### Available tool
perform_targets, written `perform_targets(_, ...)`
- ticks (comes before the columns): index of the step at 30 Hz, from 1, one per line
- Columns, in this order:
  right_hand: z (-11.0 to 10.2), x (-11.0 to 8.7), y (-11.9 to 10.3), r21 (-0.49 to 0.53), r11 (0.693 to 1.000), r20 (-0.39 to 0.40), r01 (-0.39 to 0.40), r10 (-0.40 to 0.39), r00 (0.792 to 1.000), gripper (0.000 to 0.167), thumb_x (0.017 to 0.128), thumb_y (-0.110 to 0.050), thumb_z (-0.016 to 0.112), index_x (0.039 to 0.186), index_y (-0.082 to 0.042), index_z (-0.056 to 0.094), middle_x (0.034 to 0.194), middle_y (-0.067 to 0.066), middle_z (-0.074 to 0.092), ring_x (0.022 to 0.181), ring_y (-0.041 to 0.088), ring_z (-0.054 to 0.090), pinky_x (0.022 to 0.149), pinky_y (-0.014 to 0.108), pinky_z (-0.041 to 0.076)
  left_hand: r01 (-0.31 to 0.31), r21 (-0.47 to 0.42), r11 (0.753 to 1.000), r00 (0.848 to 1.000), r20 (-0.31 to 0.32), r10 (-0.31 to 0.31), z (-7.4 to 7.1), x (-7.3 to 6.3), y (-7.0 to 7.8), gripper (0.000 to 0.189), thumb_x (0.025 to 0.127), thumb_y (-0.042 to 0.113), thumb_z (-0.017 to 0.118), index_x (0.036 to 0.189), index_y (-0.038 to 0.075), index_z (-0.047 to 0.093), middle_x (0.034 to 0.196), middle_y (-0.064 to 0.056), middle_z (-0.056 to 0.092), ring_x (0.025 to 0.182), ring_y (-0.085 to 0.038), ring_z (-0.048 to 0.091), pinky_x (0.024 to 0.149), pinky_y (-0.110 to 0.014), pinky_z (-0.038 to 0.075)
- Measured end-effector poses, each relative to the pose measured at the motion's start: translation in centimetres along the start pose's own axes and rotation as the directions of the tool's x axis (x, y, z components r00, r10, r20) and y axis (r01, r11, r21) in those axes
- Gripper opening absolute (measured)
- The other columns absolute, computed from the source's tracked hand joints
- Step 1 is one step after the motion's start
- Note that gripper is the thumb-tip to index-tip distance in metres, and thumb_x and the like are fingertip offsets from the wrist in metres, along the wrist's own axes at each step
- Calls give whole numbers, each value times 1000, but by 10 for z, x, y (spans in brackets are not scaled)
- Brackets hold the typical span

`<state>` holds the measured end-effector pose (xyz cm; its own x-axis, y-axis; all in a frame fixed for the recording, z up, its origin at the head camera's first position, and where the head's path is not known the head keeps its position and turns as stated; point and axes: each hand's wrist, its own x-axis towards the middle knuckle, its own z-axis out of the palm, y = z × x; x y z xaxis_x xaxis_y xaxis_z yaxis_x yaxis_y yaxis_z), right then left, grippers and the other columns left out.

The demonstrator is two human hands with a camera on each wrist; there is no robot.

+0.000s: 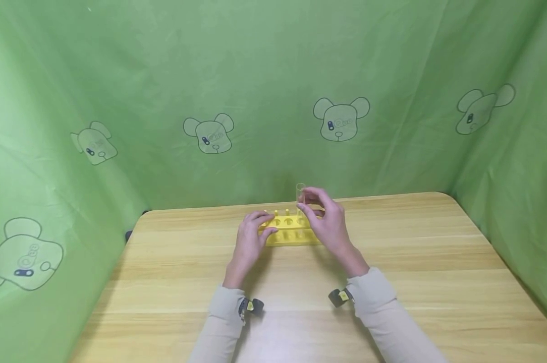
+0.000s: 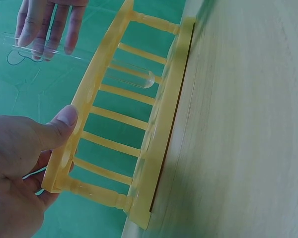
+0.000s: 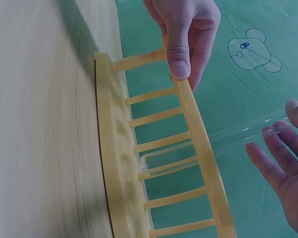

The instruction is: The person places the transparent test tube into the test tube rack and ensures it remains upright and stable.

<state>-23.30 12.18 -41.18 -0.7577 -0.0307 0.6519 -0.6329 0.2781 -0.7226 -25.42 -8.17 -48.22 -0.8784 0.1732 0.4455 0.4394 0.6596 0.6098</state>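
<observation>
A yellow test tube rack (image 1: 293,243) stands upright on the table, with a row of round holes in its top bar. My left hand (image 1: 250,236) grips the left end of that bar, thumb on the near side, as the left wrist view shows. A clear glass test tube (image 2: 134,77) passes down through one hole, its rounded end close above the lower board; whether it touches is hard to tell. My right hand (image 1: 331,222) pinches the tube's upper part between thumb and fingers, above the rack. In the right wrist view the tube (image 3: 171,157) looks transparent, with nothing visible inside.
The wooden table (image 1: 301,312) extends around the rack on all sides. Behind it hangs a green curtain (image 1: 273,60) printed with bear heads, which also closes off the left and right. Each wrist carries a small black camera (image 1: 339,297).
</observation>
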Motion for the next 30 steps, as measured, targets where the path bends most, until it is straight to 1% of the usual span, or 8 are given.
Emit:
perform_targets(2,0,0,1,-8,1000,0,3,-3,1000,37,88,14,71,122,12,59,107,28,69,97,43,70,78,38,64,2,-1,1000,1000,1,-2,0,0,0,37,86,19,80,119,4,74,124,-11,69,116,-26,62,106,-37,51)
perform_targets(5,1,-1,1,-12,1000,-4,-2,2,1000,36,88,13,72,122,12,60,107,28,70,97,43,70,77,39,64,-4,-4,1000,1000,-1,4,0,0,0,37,86,19,81,119,4,74,124,-12,69,116,-26,62,106,-38,51)
perform_targets(12,2,-2,2,-1,1000,1,-17,17,1000,35,88,12,72,121,11,60,108,28,69,97,42,70,78,46,63,-15,0,1000,1000,-13,15,0,1,-1,37,85,19,81,119,4,74,123,-11,70,115,-26,63,106,-38,51)
perform_targets(19,3,-4,7,-3,1000,9,-22,22,1000,35,88,13,72,122,12,59,109,27,69,98,42,70,79,42,63,-13,-12,1000,1000,0,13,0,0,-2,38,86,19,80,119,3,74,124,-14,69,115,-27,63,106,-40,51)
perform_targets(24,3,-5,9,9,1000,8,-16,16,1000,35,88,14,72,121,12,60,108,27,70,97,40,71,78,45,63,-10,-9,1000,1000,0,10,0,0,-3,38,86,20,80,120,3,74,124,-14,69,116,-27,62,107,-40,50)
perform_targets(30,3,-6,9,26,999,10,-32,32,999,34,89,14,71,121,12,60,107,27,69,97,40,70,78,49,63,-24,-5,1000,1000,-11,24,0,0,-1,38,85,19,81,118,3,74,122,-14,70,114,-28,63,105,-40,51)
